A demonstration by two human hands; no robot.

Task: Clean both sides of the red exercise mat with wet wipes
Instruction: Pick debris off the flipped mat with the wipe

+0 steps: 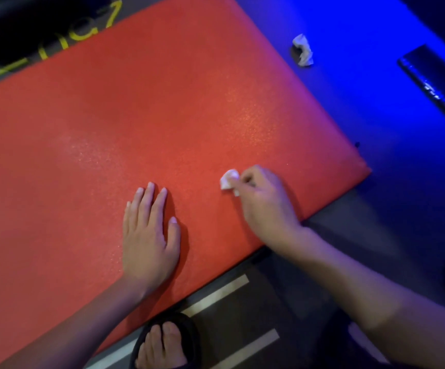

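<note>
Red exercise mat lies flat on the floor and fills most of the view, running from the lower left up toward the top centre, with one corner pointing right. Patches of its surface catch the light with a faint sheen.

On the mat near its lower edge, the left hand rests palm down, its fingers straight and close together, the thumb slightly apart; it grips nothing and simply presses on the red surface.

Just to the right of it, the right hand has its fingers curled and pinches a small crumpled white wet wipe. This wipe sticks out past the fingertips on the side toward the left hand and sits against the mat, not far from the mat's right corner.

Beyond the mat's right edge, on floor lit blue, a second crumpled white wipe lies by itself, well apart from both hands. Farther right on the same blue-lit floor lies a dark flat phone-like object. At the bottom, beside the mat's edge, a foot in a black sandal stands on dark flooring with pale stripes.
</note>
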